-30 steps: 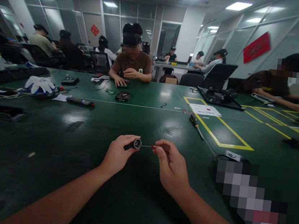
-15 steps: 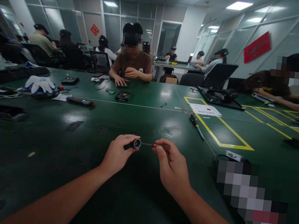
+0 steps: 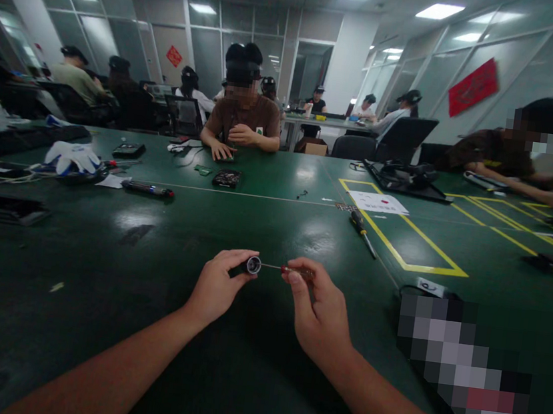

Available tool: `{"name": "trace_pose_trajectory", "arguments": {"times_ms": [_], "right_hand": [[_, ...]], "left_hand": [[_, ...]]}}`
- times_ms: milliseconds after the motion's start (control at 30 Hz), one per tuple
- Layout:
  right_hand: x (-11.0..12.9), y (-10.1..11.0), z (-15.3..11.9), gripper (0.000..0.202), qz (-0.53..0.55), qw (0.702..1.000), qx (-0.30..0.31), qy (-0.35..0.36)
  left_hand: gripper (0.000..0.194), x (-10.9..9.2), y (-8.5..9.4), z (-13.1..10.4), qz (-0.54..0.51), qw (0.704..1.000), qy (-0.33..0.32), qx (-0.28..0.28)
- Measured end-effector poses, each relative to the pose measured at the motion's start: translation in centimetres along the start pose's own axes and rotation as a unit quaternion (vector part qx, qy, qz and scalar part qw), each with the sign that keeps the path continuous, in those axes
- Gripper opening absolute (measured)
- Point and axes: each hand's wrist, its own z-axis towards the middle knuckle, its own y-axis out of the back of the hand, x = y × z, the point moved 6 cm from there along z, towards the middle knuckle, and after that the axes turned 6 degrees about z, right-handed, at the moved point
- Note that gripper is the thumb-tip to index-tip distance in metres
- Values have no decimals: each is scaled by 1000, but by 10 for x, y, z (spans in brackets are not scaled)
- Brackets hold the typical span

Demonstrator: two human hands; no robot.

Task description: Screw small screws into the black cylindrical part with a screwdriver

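Observation:
Between thumb and fingers, my left hand (image 3: pixel 219 285) holds a small dark cylinder (image 3: pixel 252 265) with a pale round rim, its open end facing me. My right hand (image 3: pixel 322 306) grips a small screwdriver (image 3: pixel 299 272) with a reddish handle. The thin metal shaft points left and its tip is at the cylinder's rim; whether it touches cannot be told. Both hands are raised over the green table (image 3: pixel 162 354), near the middle of the view.
A yellow-black screwdriver (image 3: pixel 364 233) and a white paper (image 3: pixel 378 203) lie ahead right. White gloves (image 3: pixel 71 158) and a dark pen-like tool (image 3: pixel 147 189) are at left. Across the table, a person (image 3: pixel 244 116) handles small parts near a black box (image 3: pixel 227 177).
The cylinder's open end has turned slightly more toward me. Both hands keep their hold and have hardly moved.

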Motion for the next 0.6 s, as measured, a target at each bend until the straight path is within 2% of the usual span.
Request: {"name": "trace_pose_trajectory", "arguments": {"times_ms": [400,600], "right_hand": [[13,-4,1,15,-65,996,32,44],[0,-1,2,16,0,1000,12,-24]], "left_hand": [[38,-2,-2,-2,3,1000,-9,4],[39,-2,-2,-2,11,1000,-15,14]]}}
